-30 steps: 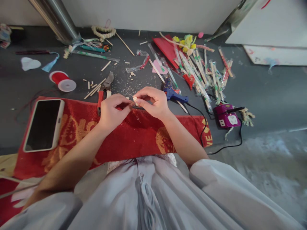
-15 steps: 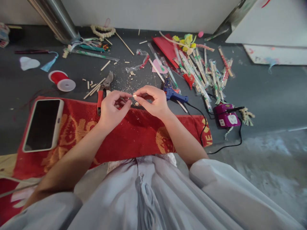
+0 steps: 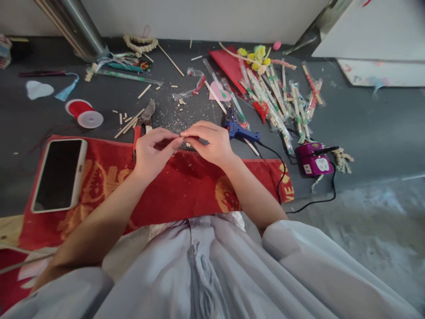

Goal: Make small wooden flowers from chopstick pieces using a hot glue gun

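Observation:
Over the near edge of the grey tabletop, my left hand and my right hand meet at their fingertips. Both are closed in a pinch. A small pale piece of wood, seen at my right fingertips a moment ago, is now mostly hidden between the fingers. Red-handled pruning shears lie just beyond my left hand, partly covered by it. A blue glue gun rests to the right of my right hand. Below the wrists stretches a red towel with gold patterns.
Cut sticks and crumbs lie beyond my hands. On the left are a phone and a red ribbon spool. Wrapped chopsticks pile up at right, near a purple box with a black cord.
My fingertips have come together, and the left fingers have straightened toward the right hand. The small pale piece has become hidden between them. The view has shifted slightly.

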A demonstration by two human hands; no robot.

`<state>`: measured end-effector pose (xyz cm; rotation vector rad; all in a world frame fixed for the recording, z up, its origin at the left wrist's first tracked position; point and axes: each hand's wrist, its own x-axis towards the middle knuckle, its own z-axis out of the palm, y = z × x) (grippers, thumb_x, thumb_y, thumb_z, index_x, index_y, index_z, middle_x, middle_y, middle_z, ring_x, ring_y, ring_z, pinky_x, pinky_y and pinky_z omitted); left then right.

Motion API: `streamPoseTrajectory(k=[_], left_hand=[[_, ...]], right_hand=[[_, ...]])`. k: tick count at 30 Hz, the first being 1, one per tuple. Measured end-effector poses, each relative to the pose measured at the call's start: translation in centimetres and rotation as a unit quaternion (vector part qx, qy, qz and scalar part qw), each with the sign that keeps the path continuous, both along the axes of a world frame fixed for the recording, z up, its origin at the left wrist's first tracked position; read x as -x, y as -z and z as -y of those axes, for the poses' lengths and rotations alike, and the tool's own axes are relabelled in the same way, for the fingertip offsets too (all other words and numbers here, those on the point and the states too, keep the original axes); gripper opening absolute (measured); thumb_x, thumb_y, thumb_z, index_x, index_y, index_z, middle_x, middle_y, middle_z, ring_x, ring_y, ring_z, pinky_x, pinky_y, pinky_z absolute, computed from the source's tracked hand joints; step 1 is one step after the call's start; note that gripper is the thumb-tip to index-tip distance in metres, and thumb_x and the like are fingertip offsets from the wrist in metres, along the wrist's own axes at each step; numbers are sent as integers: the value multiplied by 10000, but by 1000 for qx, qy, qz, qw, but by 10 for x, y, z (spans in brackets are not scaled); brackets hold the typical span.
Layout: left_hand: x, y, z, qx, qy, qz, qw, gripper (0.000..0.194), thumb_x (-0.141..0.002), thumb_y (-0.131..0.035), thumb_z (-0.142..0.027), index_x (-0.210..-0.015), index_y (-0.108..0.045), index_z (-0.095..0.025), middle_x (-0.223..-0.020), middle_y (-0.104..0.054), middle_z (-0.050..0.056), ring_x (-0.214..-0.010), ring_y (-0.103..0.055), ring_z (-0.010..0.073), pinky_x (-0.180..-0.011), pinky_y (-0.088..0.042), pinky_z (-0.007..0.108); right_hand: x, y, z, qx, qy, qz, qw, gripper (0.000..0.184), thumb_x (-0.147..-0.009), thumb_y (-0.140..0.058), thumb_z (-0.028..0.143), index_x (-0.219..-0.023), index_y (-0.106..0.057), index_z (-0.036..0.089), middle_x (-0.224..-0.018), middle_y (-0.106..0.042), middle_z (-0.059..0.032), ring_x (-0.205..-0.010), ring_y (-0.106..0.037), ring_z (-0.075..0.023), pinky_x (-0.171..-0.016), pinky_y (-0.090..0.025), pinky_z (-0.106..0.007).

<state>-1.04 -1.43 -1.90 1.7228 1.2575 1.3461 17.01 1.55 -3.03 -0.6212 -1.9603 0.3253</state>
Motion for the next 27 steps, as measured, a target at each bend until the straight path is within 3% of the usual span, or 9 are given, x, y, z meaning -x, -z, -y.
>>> streamPoseTrajectory(k=[4, 9, 20, 27], left_hand=[[-2, 4, -1, 54, 35, 104, 992, 121, -773, -774, -312, -759, -739, -197, -721, -688, -2, -498, -568, 71, -474, -462, 212], [-4, 6, -3, 93, 48, 181, 978, 202, -712, -827, -379, -745, -758, -192, -676, -671, -8, -475, -579, 70, -438, -476, 192], [-7, -1, 0, 135, 61, 235, 961, 131, -702, -834, -321, -740, -797, -201, -664, -694, 12, -477, -598, 68, -424, -479, 171], [-9, -8, 2, 201, 29, 230, 952, 135, -672, -845, -278, -691, -764, -171, -612, -682, 15, -469, -586, 77, -404, -450, 174]], right_hand=[[0, -1, 2, 26, 28, 15, 999, 156, -961, -575, 273, -922, -693, 179, -879, -740, -24, -830, -695, -109, -776, -568, -252], [1, -3, 2, 12, 21, -9, 1000, 168, -947, -603, 288, -860, -687, 172, -803, -727, -7, -752, -672, -92, -726, -555, -229], [2, -3, 3, 1, 21, -14, 1000, 118, -943, -601, 239, -876, -666, 167, -814, -725, -15, -751, -669, -92, -729, -560, -231], [2, -3, 3, -29, 29, -1, 999, 106, -941, -591, 185, -868, -665, 160, -815, -731, -25, -762, -679, -100, -732, -563, -231]])
